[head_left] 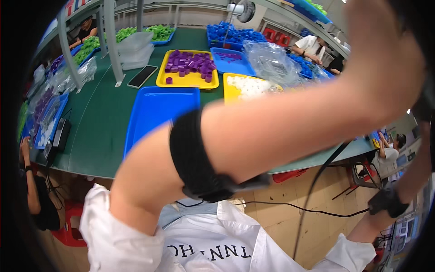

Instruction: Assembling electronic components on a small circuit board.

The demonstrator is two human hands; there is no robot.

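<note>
My blurred left hand point(385, 59) is nearest; I can't tell its grip. Left to right across the green table point(95, 122): phone point(142, 76), near blue tray point(158, 109), purple-filled yellow tray point(188, 86), white-filled yellow tray point(230, 94); beyond, a far fan point(246, 10), a person point(310, 49). My right hand is out of view.

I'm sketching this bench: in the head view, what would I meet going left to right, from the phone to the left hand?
Phone, yellow tray of purple parts, blue tray of small purple pieces, clear plastic, co-worker in white, blurred left hand.
</note>
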